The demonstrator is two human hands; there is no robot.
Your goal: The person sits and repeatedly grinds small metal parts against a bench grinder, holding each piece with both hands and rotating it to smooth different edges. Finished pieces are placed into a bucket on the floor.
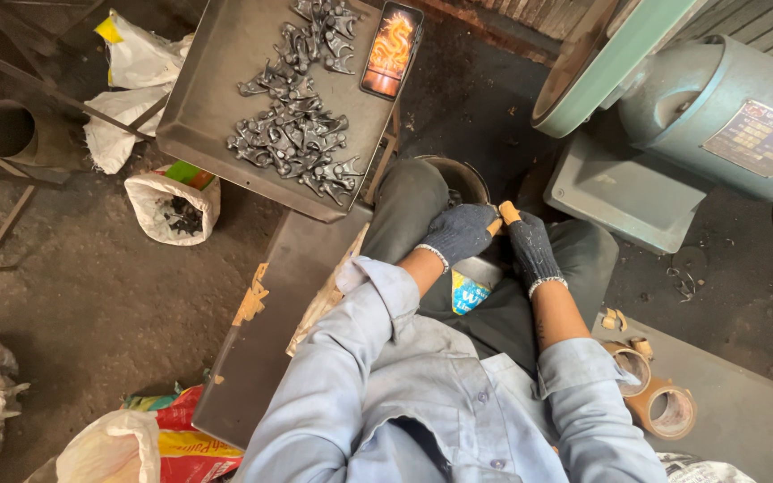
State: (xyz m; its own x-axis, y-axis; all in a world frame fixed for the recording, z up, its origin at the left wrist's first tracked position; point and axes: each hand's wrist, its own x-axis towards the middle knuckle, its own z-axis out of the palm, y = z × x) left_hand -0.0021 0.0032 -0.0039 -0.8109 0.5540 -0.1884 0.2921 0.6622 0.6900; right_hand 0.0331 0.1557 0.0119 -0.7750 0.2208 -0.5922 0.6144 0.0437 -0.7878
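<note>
Two gloved hands meet over the person's lap, the left hand (458,233) and right hand (530,246) both curled shut around a small orange-tipped piece (505,215) held between them, just before the grinding machine (717,107). Judging by this, a firm, steady two-handed grip suits it best. Both forearms angle inward, elbows tucked near the body, with the tray of metal parts (297,116) well apart to the left.
</note>
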